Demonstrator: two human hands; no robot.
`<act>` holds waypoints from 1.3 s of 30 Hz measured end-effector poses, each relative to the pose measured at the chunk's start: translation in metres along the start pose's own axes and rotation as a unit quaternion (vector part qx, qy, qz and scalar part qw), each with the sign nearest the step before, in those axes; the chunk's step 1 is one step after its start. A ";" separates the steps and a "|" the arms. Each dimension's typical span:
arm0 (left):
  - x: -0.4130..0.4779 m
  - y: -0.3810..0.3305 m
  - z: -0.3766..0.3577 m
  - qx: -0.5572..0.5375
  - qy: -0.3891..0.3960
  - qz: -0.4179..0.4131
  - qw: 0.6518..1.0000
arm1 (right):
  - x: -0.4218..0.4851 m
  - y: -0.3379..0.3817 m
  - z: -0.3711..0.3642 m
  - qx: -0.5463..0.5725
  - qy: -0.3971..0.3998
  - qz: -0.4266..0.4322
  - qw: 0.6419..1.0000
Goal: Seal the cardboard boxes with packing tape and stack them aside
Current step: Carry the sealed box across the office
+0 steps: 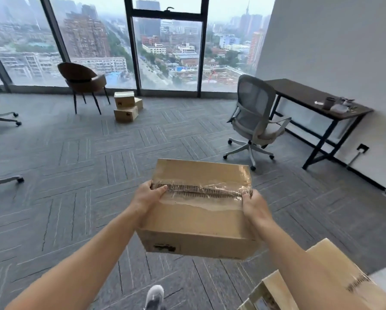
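I hold a closed cardboard box point(198, 211) in the air in front of me, its top seam covered by clear packing tape point(201, 189). My left hand point(148, 196) grips the box's left side, thumb curled over the top edge. My right hand point(253, 206) grips the right side the same way. Far ahead by the window, a stack of cardboard boxes point(127, 106) stands on the carpet. Another cardboard box point(317, 285), partly open, lies at the bottom right under my right forearm.
A brown chair point(82, 81) stands left of the far stack. A grey office chair point(254, 121) and a dark desk point(310, 99) with small items are on the right by the wall. Chair bases point(4, 180) line the left edge. My shoe point(154, 296) shows below.
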State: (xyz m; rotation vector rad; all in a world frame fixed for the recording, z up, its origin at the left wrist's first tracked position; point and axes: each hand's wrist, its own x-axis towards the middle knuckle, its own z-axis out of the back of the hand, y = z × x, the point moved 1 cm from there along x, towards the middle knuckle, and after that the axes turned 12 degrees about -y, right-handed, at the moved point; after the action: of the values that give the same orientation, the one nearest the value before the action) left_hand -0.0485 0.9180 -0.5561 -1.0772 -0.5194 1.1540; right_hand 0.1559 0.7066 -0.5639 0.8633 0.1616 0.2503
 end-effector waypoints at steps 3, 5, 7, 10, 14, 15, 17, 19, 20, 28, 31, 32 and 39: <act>0.045 -0.032 -0.043 0.016 0.053 -0.031 0.998 | 0.030 -0.010 0.010 -0.011 -0.052 -0.056 0.997; 0.074 -0.053 -0.078 0.019 0.093 -0.051 0.994 | 0.049 -0.020 0.018 -0.010 -0.094 -0.095 0.991; 0.097 -0.078 -0.115 0.029 0.143 -0.076 0.986 | 0.067 -0.028 0.029 -0.005 -0.142 -0.138 0.980; 0.118 -0.114 -0.167 0.051 0.208 -0.121 0.969 | 0.086 -0.038 0.047 -0.009 -0.195 -0.189 0.962; 0.133 -0.157 -0.236 0.072 0.310 -0.171 0.933 | 0.088 -0.053 0.074 -0.013 -0.283 -0.262 0.922; 0.132 -0.166 -0.253 0.078 0.331 -0.181 0.923 | 0.086 -0.058 0.080 -0.014 -0.305 -0.281 0.910; 0.123 -0.187 -0.290 0.083 0.378 -0.215 0.897 | 0.075 -0.068 0.094 -0.015 -0.353 -0.320 0.879; 0.105 -0.206 -0.325 0.082 0.420 -0.250 0.869 | 0.064 -0.080 0.109 -0.018 -0.399 -0.347 0.849; 0.095 -0.214 -0.343 0.083 0.439 -0.266 0.854 | 0.058 -0.085 0.115 -0.018 -0.418 -0.360 0.834; -0.011 -0.249 -0.471 0.098 0.594 -0.314 0.734 | 0.007 -0.127 0.166 0.001 -0.521 -0.471 0.711; -0.053 -0.257 -0.501 0.106 0.650 -0.321 0.681 | -0.010 -0.133 0.179 -0.004 -0.557 -0.502 0.661; -0.065 -0.258 -0.508 0.108 0.665 -0.320 0.666 | -0.016 -0.133 0.181 -0.003 -0.569 -0.509 0.646; -0.132 -0.259 -0.536 0.136 0.744 -0.323 0.568 | -0.050 -0.129 0.173 0.004 -0.636 -0.559 0.531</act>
State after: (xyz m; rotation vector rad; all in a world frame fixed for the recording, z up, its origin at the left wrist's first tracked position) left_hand 0.4548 0.5742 -0.5369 -1.0511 0.6157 -0.5419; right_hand 0.1695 0.4862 -0.5506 0.5995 -0.6889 -1.6361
